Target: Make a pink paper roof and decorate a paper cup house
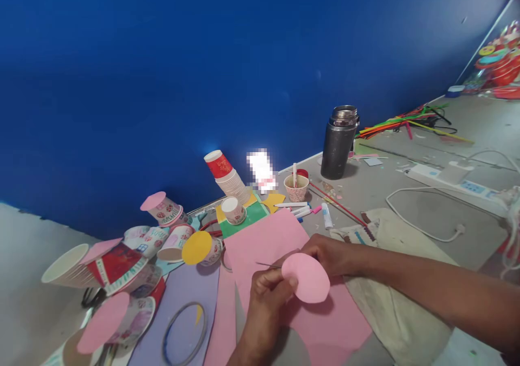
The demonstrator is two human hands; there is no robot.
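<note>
My left hand (264, 301) pinches a pink paper circle (306, 278) by its left edge, holding it above a large pink paper sheet (270, 239). My right hand (329, 255) is closed just behind the circle, touching its top edge. A thin pointed blade (266, 265), apparently scissors, sticks out leftward from between my hands; the rest of it is hidden by the circle and my fingers.
Several paper cups capped with pink or yellow discs (122, 268) lie at the left. A cup stack (229, 179), markers (303, 209), a steel flask (339, 141), pipe cleaners (406, 119) and a power strip (450, 179) lie beyond. A ring (184, 333) rests on purple paper.
</note>
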